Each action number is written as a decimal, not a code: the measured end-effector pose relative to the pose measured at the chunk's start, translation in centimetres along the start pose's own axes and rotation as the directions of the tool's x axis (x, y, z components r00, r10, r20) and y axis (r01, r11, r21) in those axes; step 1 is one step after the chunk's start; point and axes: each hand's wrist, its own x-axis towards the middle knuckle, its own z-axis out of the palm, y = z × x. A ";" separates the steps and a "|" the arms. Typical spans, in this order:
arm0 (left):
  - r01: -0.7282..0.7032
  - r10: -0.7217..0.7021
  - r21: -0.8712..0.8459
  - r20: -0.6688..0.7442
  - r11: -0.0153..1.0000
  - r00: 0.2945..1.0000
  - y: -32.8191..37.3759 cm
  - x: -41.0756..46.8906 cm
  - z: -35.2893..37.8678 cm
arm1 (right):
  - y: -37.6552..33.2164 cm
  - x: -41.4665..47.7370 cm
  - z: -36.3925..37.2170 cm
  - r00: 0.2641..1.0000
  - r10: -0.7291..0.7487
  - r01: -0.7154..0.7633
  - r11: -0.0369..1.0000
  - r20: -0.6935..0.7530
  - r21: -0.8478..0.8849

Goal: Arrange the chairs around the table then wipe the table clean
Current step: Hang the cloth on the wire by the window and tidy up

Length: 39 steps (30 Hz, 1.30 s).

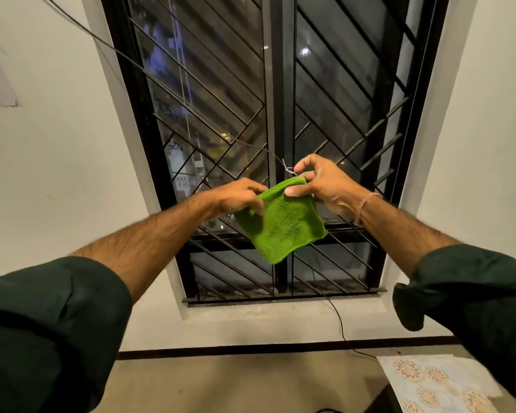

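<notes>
Green cloth [282, 223]: small folded terry square, held up before the window grille [221, 114], hanging at a thin line [161, 81]. Likely light, limp, non-slip, unbreakable. Left hand [239, 196] pinches its left edge; right hand [322, 183] pinches the top corner. Best grasped bunched, anywhere.

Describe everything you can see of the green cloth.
The green cloth is a roughly square piece of fuzzy, towel-like fabric, apparently doubled over along its top edge. It hangs tilted in front of the barred window, one corner pointing down. The left hand grips its left edge; the right hand pinches its top edge. A thin wire runs to just above it.
</notes>
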 end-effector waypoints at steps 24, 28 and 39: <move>0.370 -0.365 -0.862 0.240 0.346 0.900 -15.6 9.7 29.3 | 28.9 -10.7 -6.0 0.718 0.663 -0.527 0.717 -0.213 0.456; 0.460 -0.461 -0.860 0.323 0.223 0.827 -20.4 12.0 35.5 | 35.6 -11.1 -6.5 0.569 0.807 -0.661 0.562 -0.156 0.497; 0.664 -0.627 -0.736 0.459 0.129 0.629 -33.8 17.0 52.0 | 57.6 -12.2 -8.6 0.449 0.863 -0.893 0.439 -0.230 -0.097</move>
